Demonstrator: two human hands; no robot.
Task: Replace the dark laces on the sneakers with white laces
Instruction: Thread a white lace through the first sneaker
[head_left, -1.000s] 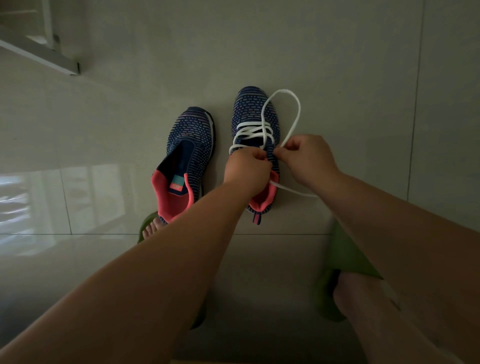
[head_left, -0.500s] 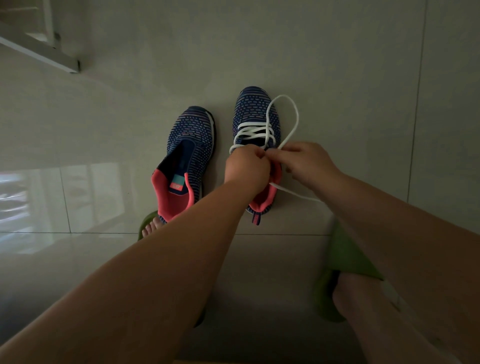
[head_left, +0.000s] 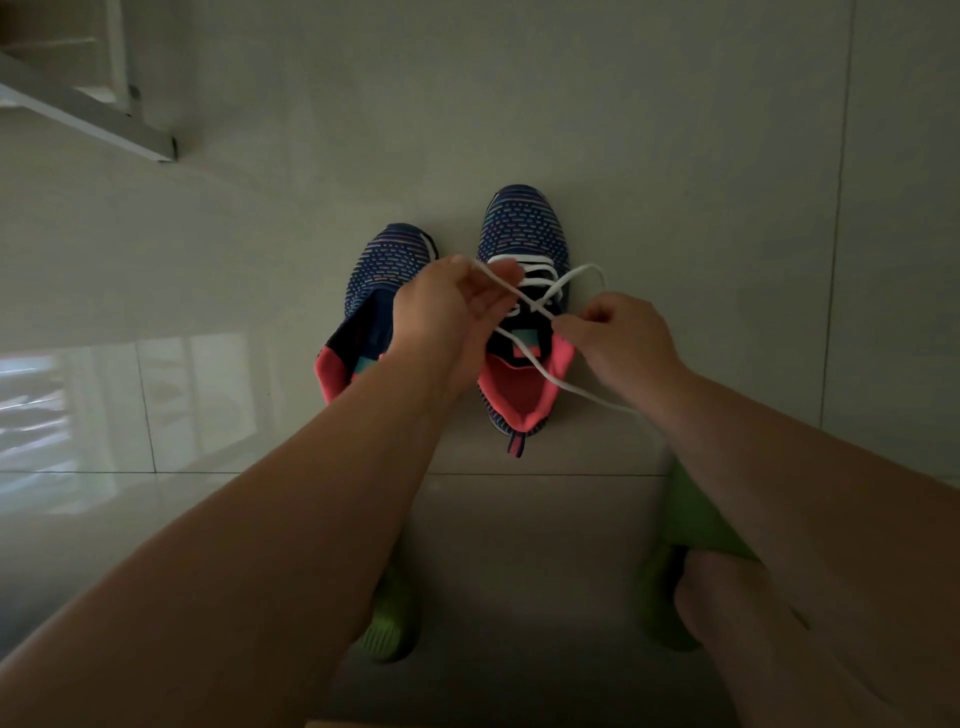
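Two dark blue knit sneakers with pink heel linings stand side by side on the tiled floor. The right sneaker (head_left: 524, 228) carries a white lace (head_left: 540, 306) threaded through its eyelets, its two ends crossing over the tongue. My left hand (head_left: 449, 306) pinches one lace end, pulled up and to the left. My right hand (head_left: 618, 338) grips the other strand, which loops past the shoe and trails down to the right. The left sneaker (head_left: 384, 260) shows no lace and is partly hidden behind my left hand and forearm.
My feet in green slippers (head_left: 691, 525) rest on the pale glossy floor tiles (head_left: 675, 182) near the bottom. A white frame edge (head_left: 88, 114) juts in at the top left. A bright window reflection lies on the floor at the left.
My left hand has risen and moved left, drawing a lace end out. The big loop beyond the toe has shrunk, and the strands now cross over the tongue. My right hand dropped slightly.
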